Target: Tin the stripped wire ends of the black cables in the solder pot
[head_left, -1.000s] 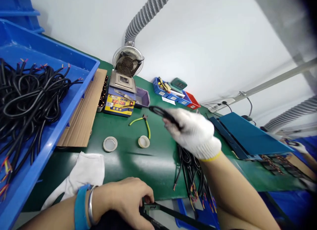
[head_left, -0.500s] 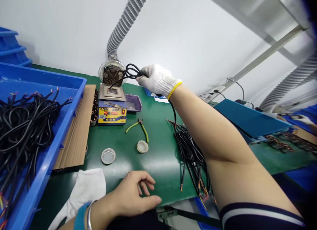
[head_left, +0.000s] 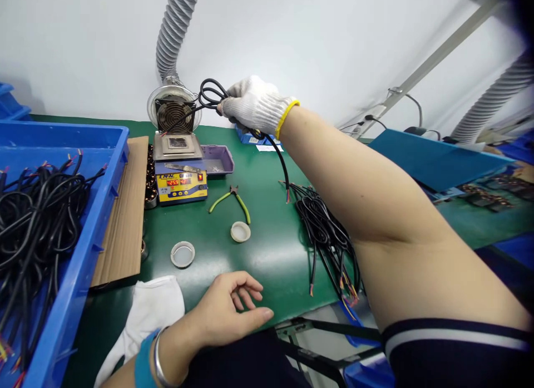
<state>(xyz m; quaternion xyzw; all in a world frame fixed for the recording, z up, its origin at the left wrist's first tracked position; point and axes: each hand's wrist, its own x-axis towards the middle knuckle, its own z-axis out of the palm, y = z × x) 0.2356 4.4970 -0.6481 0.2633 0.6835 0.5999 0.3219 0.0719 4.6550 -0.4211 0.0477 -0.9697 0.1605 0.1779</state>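
White wall (head_left: 292,32) rises behind a green workbench (head_left: 283,254); a blue tray (head_left: 98,221) lines its left edge. Toward the back edge stands a digital solder pot (head_left: 181,186), and above it, slightly to the right, hangs a looped black cable (head_left: 211,103), one end near the pot's top. From afar I have the gloved right hand (head_left: 256,105) clenched round that coil. My bare left hand (head_left: 231,310), half curled, holds nothing over the front edge. I'd grip firmly, steady that end and spare bare skin the probably hot metal.
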